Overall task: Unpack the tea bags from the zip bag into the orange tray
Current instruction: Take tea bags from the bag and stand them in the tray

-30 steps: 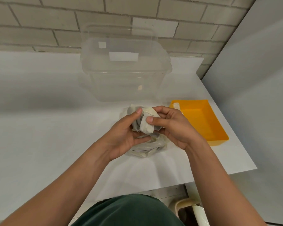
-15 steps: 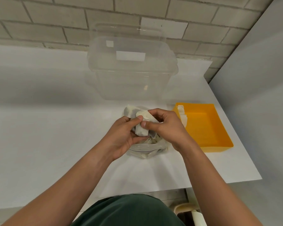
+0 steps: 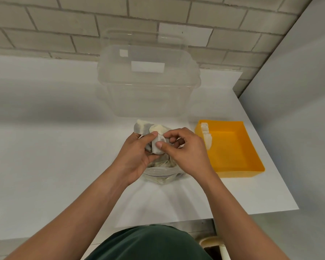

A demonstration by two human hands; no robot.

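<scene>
Right hand [image 3: 188, 152] pinches one tea bag [image 3: 156, 147] at frame centre; left hand [image 3: 137, 154] grips the bunch [image 3: 143, 128] over the zip bag [image 3: 163, 178], with the tray [image 3: 238, 172] centre-right. Pulling may drag stuck neighbours out, spilling them onto the table [image 3: 64, 147].

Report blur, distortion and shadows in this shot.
Head view: wide-angle bending bows the brick wall courses and the table edge; a broad soft shadow crosses the table's left; detail slightly soft throughout; no harsh glare on the clear container.

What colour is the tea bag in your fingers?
Off-white tea bag; the head view shows it best.
</scene>
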